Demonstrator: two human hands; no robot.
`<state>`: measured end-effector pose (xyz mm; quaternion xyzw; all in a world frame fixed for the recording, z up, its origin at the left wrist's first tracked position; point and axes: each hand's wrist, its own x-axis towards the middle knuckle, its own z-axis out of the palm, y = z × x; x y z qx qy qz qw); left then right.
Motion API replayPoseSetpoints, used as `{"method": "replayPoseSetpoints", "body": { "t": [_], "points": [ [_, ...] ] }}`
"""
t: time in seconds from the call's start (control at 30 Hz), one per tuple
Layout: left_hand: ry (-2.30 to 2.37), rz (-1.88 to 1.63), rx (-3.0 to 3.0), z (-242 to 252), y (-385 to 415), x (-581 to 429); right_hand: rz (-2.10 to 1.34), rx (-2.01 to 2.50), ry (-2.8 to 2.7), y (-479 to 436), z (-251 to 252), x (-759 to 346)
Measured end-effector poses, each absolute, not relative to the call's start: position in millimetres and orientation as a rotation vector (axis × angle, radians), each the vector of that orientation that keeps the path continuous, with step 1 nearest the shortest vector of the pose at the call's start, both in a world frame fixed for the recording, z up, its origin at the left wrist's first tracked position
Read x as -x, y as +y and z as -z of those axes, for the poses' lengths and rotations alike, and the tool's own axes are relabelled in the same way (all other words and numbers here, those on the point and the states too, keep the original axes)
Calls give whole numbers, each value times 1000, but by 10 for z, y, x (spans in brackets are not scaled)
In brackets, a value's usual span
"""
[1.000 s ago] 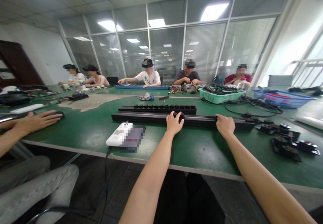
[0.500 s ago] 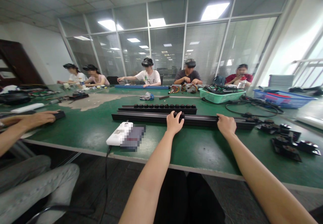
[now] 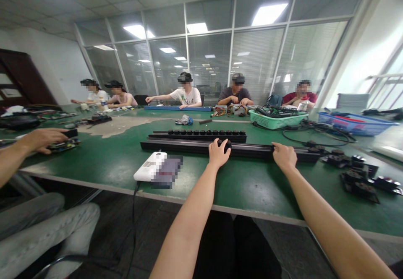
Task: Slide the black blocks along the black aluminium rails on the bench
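A long black rail [image 3: 252, 149] lies across the green table [image 3: 239, 186] in front of me. My left hand [image 3: 218, 153] is closed on a small black socket module [image 3: 225, 144] that sits on the rail near its middle. My right hand [image 3: 284, 155] rests on the rail further right, fingers curled over its near edge. Behind it lies a second black rail [image 3: 198, 135] carrying a row of several black modules.
Loose black modules [image 3: 362, 174] lie at the right. A white box [image 3: 149, 166] with a cable sits at the left front. A green basket [image 3: 273, 119] and a blue basket [image 3: 355, 123] stand at the back. A neighbour's hand [image 3: 40, 138] holds a part at left; several people sit opposite.
My hands have stayed on the rail and the module. The neighbour's hand at left has lifted a small black part off the table and drawn it back.
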<state>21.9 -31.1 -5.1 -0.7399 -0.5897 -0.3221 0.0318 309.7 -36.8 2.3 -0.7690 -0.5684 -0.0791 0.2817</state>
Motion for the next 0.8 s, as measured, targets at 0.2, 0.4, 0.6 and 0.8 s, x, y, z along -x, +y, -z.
{"method": "replayPoseSetpoints", "body": {
  "t": [0.2, 0.4, 0.6, 0.8],
  "points": [
    [-1820, 996, 2281, 43, -313, -221, 201, 2076, -1511, -371, -22, -3125],
    [-1823, 990, 2289, 43, -310, -205, 191, 2098, -1476, -393, -45, -3159],
    [-1835, 998, 2298, 30, -327, -203, 198, 2087, -1459, -389, -33, -3180],
    [-1839, 995, 2308, 21, -335, -202, 203, 2056, -1489, -327, 25, -3255]
  ]
}}
